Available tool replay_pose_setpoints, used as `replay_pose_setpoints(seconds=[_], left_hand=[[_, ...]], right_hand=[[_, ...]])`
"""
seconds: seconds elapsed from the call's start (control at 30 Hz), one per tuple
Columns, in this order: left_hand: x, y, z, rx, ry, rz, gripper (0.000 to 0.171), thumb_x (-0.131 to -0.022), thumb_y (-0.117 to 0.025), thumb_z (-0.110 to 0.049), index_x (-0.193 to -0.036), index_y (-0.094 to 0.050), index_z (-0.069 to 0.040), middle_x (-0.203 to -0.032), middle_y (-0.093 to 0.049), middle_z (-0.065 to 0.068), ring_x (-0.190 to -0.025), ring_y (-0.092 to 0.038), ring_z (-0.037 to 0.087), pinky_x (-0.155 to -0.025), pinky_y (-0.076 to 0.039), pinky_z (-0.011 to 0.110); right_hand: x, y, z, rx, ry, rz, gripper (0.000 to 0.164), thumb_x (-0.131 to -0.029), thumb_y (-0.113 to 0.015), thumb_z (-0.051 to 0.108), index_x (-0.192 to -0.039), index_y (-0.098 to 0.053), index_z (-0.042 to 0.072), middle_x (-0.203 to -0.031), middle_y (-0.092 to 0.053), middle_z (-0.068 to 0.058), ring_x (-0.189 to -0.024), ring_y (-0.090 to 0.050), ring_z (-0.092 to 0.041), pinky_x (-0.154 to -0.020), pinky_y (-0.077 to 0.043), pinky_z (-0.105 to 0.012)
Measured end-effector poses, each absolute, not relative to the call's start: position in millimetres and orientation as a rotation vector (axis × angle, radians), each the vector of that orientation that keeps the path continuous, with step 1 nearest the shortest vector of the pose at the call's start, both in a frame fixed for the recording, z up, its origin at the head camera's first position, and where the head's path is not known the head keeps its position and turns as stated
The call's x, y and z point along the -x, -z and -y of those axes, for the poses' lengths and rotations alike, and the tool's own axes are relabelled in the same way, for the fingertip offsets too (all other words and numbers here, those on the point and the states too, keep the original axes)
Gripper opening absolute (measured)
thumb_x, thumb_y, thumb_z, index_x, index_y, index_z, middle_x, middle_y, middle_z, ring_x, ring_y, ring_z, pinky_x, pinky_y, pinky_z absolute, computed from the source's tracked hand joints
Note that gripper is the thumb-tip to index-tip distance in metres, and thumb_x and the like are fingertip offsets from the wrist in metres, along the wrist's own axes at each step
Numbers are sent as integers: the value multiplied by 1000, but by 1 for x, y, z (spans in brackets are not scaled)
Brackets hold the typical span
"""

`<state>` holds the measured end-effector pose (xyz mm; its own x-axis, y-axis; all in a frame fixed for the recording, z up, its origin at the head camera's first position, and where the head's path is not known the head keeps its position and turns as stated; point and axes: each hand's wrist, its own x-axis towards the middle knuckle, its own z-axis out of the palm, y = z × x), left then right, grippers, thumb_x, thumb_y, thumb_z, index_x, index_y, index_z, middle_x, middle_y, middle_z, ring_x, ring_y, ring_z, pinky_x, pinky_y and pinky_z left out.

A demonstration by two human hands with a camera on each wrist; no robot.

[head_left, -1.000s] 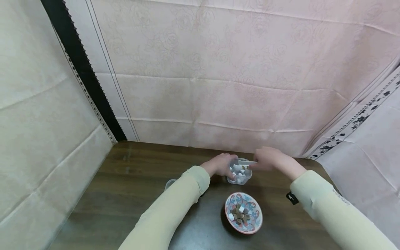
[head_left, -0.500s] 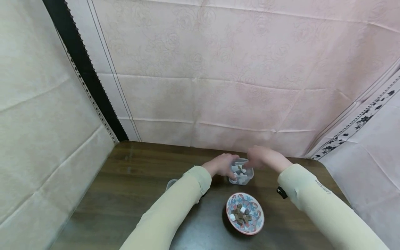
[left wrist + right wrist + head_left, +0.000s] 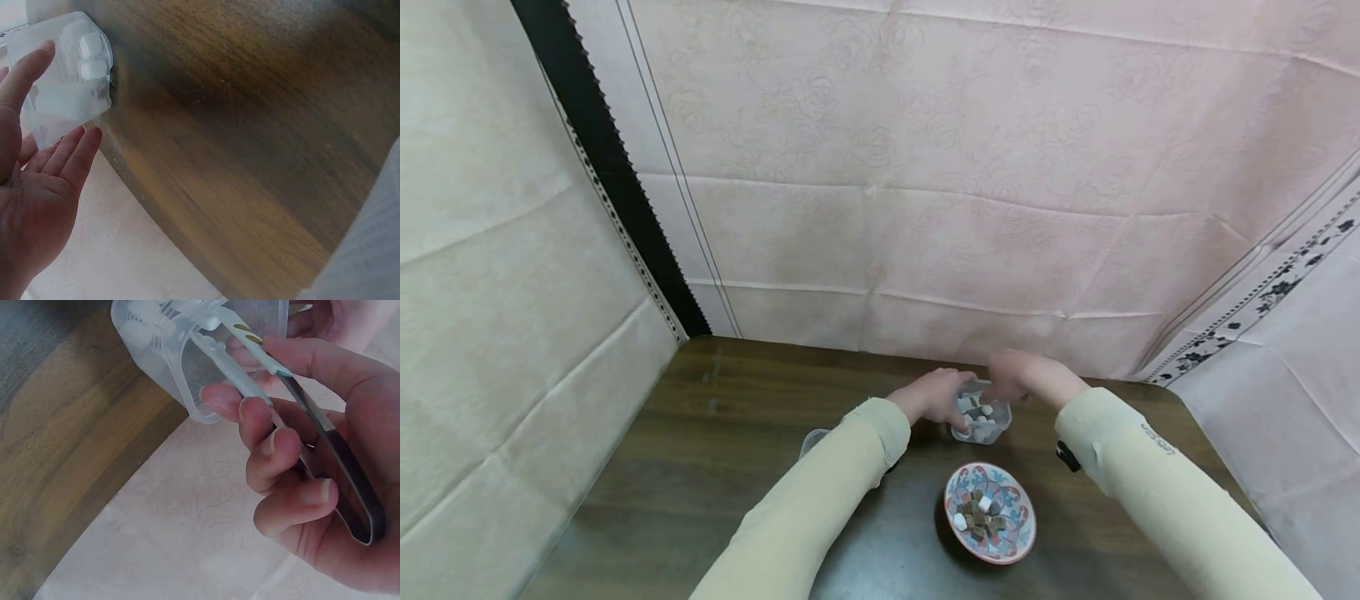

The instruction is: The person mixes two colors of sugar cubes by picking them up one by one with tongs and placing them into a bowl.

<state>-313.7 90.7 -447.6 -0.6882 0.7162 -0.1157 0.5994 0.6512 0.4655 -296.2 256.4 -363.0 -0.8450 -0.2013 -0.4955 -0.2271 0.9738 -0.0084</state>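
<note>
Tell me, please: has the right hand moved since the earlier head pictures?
Yes. Judged against the patterned bowl, the right hand has moved left in the head view, toward the clear container.

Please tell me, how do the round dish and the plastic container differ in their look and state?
The dish is round with a colourful pattern; the container is plain and see-through. The dish stands untouched, while the left hand grips the container. The dish holds brown pieces and white pieces; in the container, mainly white ones show. Both are open at the top.
</note>
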Motion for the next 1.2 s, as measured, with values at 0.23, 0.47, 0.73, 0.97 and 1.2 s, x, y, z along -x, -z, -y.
replay_pose_setpoints(seconds=[0.23, 0.47, 0.73, 0.97, 1.2], left_hand=[[311, 445, -92, -1061, -582, -2577, 88, -86, -91, -34, -160, -48, -13, -149, -62, 5, -142, -52, 25, -116, -45, 32], [312, 445, -91, -1074, -578, -2574, 87, -87, -91, -33, -160, -48, -12, -148, -63, 5, -140, -54, 23, -115, -46, 32], [313, 447, -91, -1064, -576, -2583, 87, -86, -91, -34, -160, -49, -13, -152, -59, 7, -143, -52, 25, -116, -46, 33], [314, 448, -92, -1076, -569, -2576, 89, -86, -91, -34, -160, -48, -12, -154, -58, 7, -143, -52, 25, -117, -45, 33], [312, 447, -91, -1073, -562, -2583, 90, -86, -92, -35, -161, -47, -12, -156, -57, 7, -145, -50, 25, -118, -44, 33]], right_hand=[[293, 361, -258, 272, -55, -2603, 37, -97, -75, 28, -65, -64, 13, -55, -53, 3, -47, -45, -10, -47, -40, -22], [291, 359, -258, 297, -57, -2599, 39, -97, -74, 30, -64, -63, 13, -55, -54, 2, -48, -46, -11, -48, -40, -23], [291, 358, -254, 315, -57, -2611, 34, -98, -73, 28, -71, -69, 7, -54, -52, 2, -47, -44, -11, -49, -39, -24], [294, 361, -253, 256, -63, -2603, 29, -98, -74, 27, -80, -74, 4, -58, -57, 1, -50, -48, -12, -49, -42, -23], [296, 363, -252, 306, -58, -2608, 31, -98, -73, 26, -77, -73, 4, -55, -54, 1, -48, -47, -12, -49, -40, -24]])
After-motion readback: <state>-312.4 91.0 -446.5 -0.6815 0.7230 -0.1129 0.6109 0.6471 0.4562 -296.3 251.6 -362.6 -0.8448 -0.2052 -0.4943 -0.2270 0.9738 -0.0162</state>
